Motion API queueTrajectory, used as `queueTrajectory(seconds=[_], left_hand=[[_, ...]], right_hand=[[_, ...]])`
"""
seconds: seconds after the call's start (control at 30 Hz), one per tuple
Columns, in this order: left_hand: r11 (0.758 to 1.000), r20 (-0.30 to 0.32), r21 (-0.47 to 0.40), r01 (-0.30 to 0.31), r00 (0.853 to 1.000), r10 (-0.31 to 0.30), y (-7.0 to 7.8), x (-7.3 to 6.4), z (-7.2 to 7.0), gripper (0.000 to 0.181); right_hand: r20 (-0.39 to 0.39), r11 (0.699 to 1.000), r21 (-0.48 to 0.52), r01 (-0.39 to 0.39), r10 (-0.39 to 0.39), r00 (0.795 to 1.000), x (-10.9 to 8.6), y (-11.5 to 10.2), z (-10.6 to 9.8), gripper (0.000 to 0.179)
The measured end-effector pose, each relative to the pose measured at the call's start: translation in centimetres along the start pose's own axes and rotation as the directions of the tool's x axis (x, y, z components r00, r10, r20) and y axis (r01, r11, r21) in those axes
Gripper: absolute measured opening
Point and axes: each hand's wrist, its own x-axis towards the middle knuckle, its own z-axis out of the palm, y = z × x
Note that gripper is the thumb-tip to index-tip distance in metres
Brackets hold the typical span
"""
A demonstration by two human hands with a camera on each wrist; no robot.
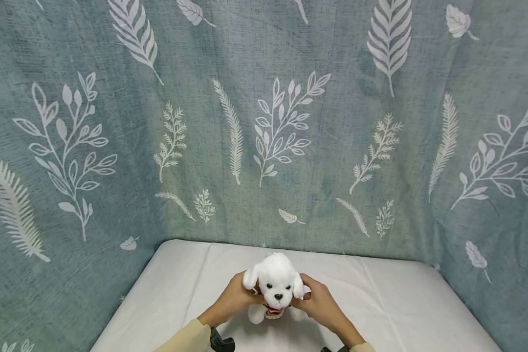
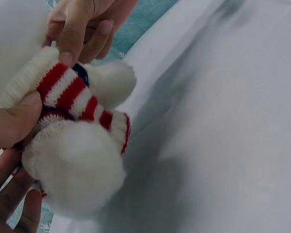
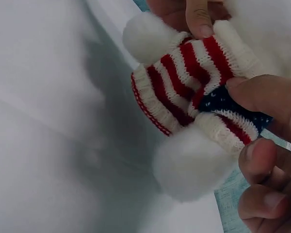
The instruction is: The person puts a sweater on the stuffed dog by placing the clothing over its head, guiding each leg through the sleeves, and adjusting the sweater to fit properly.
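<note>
A white plush dog (image 1: 278, 283) faces me in the head view, with floppy ears, dark eyes and a dark nose. It wears a knitted sweater (image 3: 184, 73) with red and white stripes and a dark blue, white-flecked patch. My left hand (image 1: 237, 297) grips the dog's side below one ear, its thumb (image 2: 19, 119) pressed on the sweater near the collar. On the opposite side my right hand (image 1: 320, 302) holds it too, thumb over the blue patch. Fluffy white paws (image 2: 82, 167) stick out from the sleeves. Most of the dog's lower body is hidden in the head view.
A white-covered padded surface (image 1: 193, 288) lies beneath the dog, which casts a shadow on it. Grey-green curtains (image 1: 264, 146) printed with pale leaves surround it at the back and both sides. Black wrist devices (image 1: 222, 341) show below the hands.
</note>
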Motion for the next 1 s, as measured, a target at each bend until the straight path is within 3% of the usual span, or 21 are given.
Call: queueTrajectory(seconds=[0.2, 0.47, 1.0], left_hand=[[0.999, -0.008, 0.038, 0.019, 1.0, -0.019, -0.4, 0.7, 0.2, 0.052], [0.997, 0.04, 0.04, 0.073, 0.996, -0.074, -1.8, 0.5, 0.2, 0.065], [0.995, 0.054, 0.075, 0.064, 0.996, -0.068, -1.2, 0.5, 0.5, 0.072]], right_hand=[[-0.011, 0.999, 0.033, -0.022, 0.022, 1.0, 0.3, 0.8, 0.1, 0.059], [-0.024, 0.996, -0.084, 0.031, -0.033, 0.999, 0.3, 2.5, 1.2, 0.06], [-0.029, 0.993, -0.107, 0.044, -0.048, 0.998, -0.2, 2.7, 0.8, 0.061]])
